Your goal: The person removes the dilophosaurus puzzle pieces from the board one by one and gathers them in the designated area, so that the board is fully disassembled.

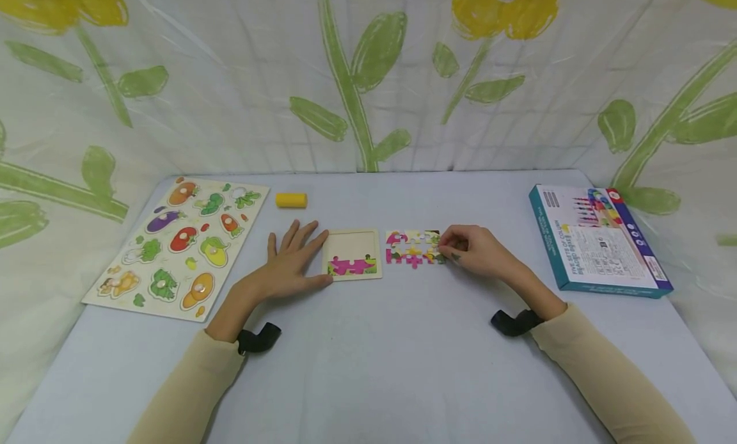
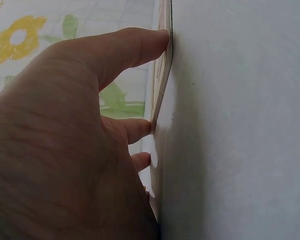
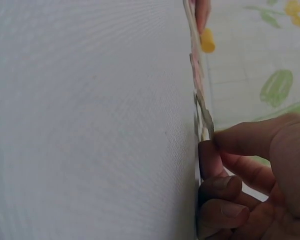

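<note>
A shallow wooden puzzle tray (image 1: 354, 239) lies mid-table, with joined pink and green pieces along its lower part. My left hand (image 1: 288, 265) is spread out at its left side, the thumb and a finger touching its edge. In the left wrist view, the thumb (image 2: 145, 45) meets the rim of the tray (image 2: 162, 85). Right of the tray lies a group of loose jigsaw pieces (image 1: 413, 257), pink, yellow and green. At the group's right end my right hand (image 1: 480, 249) pinches a jigsaw piece (image 3: 208, 122) between thumb and index finger; its picture is hidden.
On the left lies a board of vegetable pictures (image 1: 192, 239). A yellow cylinder (image 1: 291, 200) rests behind my left hand. The blue and white box (image 1: 599, 239) lies flat at the right. Behind the table (image 1: 368, 367) hangs a flower-patterned curtain (image 1: 230, 98).
</note>
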A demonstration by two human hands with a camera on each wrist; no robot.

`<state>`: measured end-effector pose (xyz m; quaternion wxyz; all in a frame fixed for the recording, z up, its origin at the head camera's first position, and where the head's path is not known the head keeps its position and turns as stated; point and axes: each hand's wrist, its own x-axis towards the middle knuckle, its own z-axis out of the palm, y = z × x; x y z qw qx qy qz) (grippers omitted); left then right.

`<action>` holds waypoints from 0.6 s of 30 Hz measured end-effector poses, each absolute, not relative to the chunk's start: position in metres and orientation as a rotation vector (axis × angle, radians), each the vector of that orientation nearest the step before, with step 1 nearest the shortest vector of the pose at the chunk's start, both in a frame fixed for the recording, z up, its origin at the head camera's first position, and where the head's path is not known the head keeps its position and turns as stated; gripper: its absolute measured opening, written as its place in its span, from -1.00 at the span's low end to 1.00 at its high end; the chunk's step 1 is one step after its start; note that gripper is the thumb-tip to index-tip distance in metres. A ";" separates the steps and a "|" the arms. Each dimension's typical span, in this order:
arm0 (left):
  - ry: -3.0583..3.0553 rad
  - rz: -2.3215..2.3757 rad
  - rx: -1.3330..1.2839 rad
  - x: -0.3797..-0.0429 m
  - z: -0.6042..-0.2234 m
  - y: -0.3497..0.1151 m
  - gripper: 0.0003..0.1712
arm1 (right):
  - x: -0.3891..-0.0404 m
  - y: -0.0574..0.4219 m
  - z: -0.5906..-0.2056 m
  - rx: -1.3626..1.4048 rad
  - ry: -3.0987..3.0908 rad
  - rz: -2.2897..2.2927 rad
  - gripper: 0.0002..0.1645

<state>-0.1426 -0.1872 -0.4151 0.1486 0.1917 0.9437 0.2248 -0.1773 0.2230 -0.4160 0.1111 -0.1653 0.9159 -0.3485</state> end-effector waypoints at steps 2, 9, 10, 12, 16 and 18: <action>2.715 0.643 0.551 -0.143 -0.415 -0.187 0.11 | -0.177 0.223 -0.417 -0.485 2.689 -1.027 -0.90; 2.714 0.646 0.550 -0.143 -0.417 -0.189 0.11 | -0.179 0.222 -0.418 -0.490 2.703 -1.010 -0.89; 2.712 0.648 0.551 -0.143 -0.417 -0.189 0.11 | -0.179 0.222 -0.417 -0.488 2.709 -1.003 -0.89; 2.712 0.648 0.554 -0.144 -0.418 -0.189 0.11 | -0.178 0.220 -0.415 -0.484 2.723 -0.993 -0.89; 2.715 0.650 0.559 -0.143 -0.419 -0.189 0.11 | -0.177 0.212 -0.410 -0.506 2.732 -1.015 -0.91; 2.715 0.654 0.561 -0.143 -0.419 -0.188 0.11 | -0.177 0.205 -0.407 -0.548 2.719 -1.046 -0.92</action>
